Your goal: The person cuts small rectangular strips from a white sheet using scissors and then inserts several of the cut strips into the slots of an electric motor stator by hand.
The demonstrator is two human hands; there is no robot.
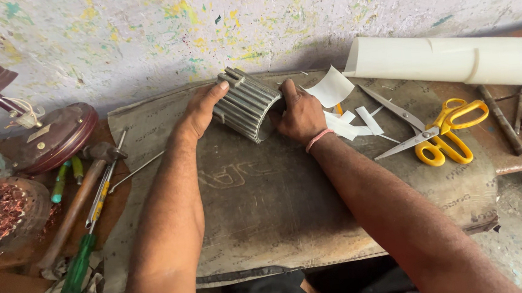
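Ribbed metal stator core on grey mat, worktop centre, tilted, hollow, nothing seen inside. Left hand clasps its side; right hand grips open rim. Paper scraps, yellow scissors at 3 o'clock; green screwdriver at 8 o'clock.

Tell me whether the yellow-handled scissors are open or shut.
Open. The scissors lie flat on the mat, their two blades spread in a V toward the paper scraps, neither hand touching them.
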